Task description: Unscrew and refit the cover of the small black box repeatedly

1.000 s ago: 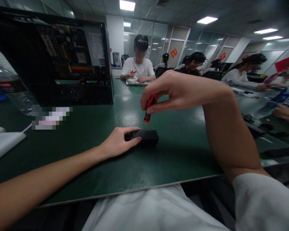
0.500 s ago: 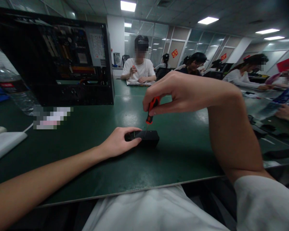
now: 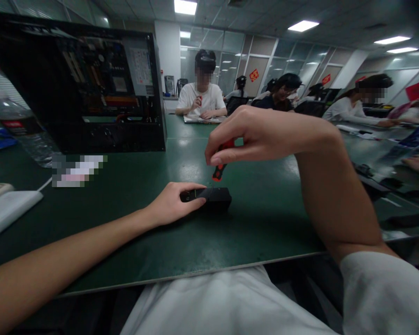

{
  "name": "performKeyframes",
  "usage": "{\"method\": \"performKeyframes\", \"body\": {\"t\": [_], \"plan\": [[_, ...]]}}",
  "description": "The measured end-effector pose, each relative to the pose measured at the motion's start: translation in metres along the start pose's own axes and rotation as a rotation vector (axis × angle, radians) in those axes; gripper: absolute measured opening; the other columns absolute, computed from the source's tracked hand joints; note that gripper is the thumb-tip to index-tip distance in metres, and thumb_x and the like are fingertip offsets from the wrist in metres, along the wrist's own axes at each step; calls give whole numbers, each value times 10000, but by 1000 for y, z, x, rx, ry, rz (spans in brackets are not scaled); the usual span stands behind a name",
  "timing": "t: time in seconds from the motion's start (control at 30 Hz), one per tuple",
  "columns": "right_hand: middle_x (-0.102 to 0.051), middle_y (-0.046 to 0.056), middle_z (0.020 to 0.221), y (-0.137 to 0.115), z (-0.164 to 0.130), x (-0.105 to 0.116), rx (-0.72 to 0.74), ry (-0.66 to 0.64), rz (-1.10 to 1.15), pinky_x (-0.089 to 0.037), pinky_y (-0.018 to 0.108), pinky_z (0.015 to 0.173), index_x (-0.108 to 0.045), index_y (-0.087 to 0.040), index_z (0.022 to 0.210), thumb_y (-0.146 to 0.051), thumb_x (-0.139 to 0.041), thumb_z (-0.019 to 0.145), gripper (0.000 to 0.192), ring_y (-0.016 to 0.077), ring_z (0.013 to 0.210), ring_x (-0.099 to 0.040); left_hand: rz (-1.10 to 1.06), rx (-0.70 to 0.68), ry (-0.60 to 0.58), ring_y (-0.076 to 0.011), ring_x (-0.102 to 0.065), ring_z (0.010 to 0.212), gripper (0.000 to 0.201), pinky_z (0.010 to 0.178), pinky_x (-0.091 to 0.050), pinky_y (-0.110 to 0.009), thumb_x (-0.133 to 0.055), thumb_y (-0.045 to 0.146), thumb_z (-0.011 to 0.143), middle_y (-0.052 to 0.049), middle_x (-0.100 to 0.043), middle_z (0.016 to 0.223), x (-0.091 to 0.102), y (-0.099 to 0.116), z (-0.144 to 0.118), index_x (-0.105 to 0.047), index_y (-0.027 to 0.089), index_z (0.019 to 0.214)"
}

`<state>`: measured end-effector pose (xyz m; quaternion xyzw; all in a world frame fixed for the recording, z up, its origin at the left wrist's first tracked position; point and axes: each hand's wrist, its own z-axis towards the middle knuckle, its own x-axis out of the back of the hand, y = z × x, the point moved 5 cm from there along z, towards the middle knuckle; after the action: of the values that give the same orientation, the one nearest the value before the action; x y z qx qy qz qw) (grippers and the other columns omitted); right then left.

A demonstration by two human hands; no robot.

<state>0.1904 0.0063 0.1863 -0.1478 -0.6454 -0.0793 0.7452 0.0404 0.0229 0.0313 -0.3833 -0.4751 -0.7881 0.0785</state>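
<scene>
On the green tabletop lies a small black box-shaped device [image 3: 219, 199], its left end gripped between the thumb and fingers of my left hand [image 3: 172, 202]. Some small parts show at that end, too fine to name. Above the device, my right hand [image 3: 237, 137] is closed round the handle of a red and black screwdriver [image 3: 218, 172], which points down and leans a little. Its thin shaft runs toward the top of the device; whether the tip touches is too faint to tell.
An open black computer case [image 3: 115, 88] stands at the back left, beside a plastic bottle [image 3: 24, 125]. A white object [image 3: 10, 211] lies at the left edge. Across the table sits a person in a white shirt [image 3: 202, 97]. The table's front edge [image 3: 181, 277] runs close to my lap.
The screwdriver handle has tilted and turned in my right hand, whose fingers have shifted slightly on it. My left hand and the black device have stayed in place.
</scene>
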Motion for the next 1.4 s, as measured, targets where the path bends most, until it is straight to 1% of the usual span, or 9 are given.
{"method": "performKeyframes", "body": {"t": [0.13,0.2,0.4,0.67,0.8,0.97,1.17,1.3,1.4], "plan": [[-728,28,1045,-4,3,-4,52,36,-29,-454,233,778,-712,-179,1144,-267,-552,962,258,119,875,-649,-6,-2,-2,-265,-710,1044,411,929,-539,-350,-677,450,886,-53,-782,1149,0,-2,0,-750,193,1198],[-711,51,1137,-5,4,-5,68,43,-51,-461,257,828,-705,-173,1166,-255,-593,929,275,142,943,-645,2,-9,-1,-260,-711,1034,403,923,-535,-347,-671,444,895,-49,-781,1146,0,-2,0,-745,193,1201],[-749,26,948,0,3,-5,5,32,-105,-441,244,731,-742,-169,1062,-309,-581,951,240,113,777,-648,20,-29,-18,-251,-708,1024,390,893,-527,-324,-659,429,907,-53,-777,1139,0,2,0,-739,183,1199],[-768,27,944,24,-18,14,-184,70,-147,-461,235,686,-764,-155,1059,-258,-609,910,238,128,779,-678,77,-16,-55,-216,-691,868,415,807,-508,-314,-636,429,917,-58,-763,1043,2,2,1,-714,154,1217],[-768,30,943,32,-19,14,-177,50,-139,-465,237,716,-769,-143,1059,-267,-610,913,249,124,786,-672,76,-24,-64,-208,-675,839,408,771,-496,-308,-628,421,924,-55,-756,1007,1,2,1,-708,146,1215],[-768,30,930,38,-13,6,-185,-8,-138,-457,230,659,-767,-150,1068,-272,-611,912,252,114,752,-666,86,-28,-57,-211,-679,860,409,778,-488,-309,-628,427,926,-56,-754,1029,1,1,1,-699,153,1222],[-758,21,906,39,-8,2,-151,-21,-119,-456,222,658,-760,-155,1069,-375,-562,966,313,102,740,-658,84,-41,-62,-217,-689,895,411,799,-494,-315,-623,422,931,-63,-756,1069,0,0,0,-691,153,1234],[-748,12,1053,37,-10,4,-93,-21,-113,-482,245,767,-743,-201,1147,-286,-599,912,288,132,873,-671,95,-43,-62,-219,-696,893,424,805,-505,-319,-619,434,933,-67,-759,1074,1,0,1,-689,153,1242],[-739,14,1083,35,-12,3,-88,-40,-138,-486,256,785,-737,-216,1154,-325,-640,883,308,155,917,-669,126,-53,-100,-223,-697,868,422,788,-514,-327,-626,425,918,-76,-762,1052,5,-1,2,-696,143,1224]]}}
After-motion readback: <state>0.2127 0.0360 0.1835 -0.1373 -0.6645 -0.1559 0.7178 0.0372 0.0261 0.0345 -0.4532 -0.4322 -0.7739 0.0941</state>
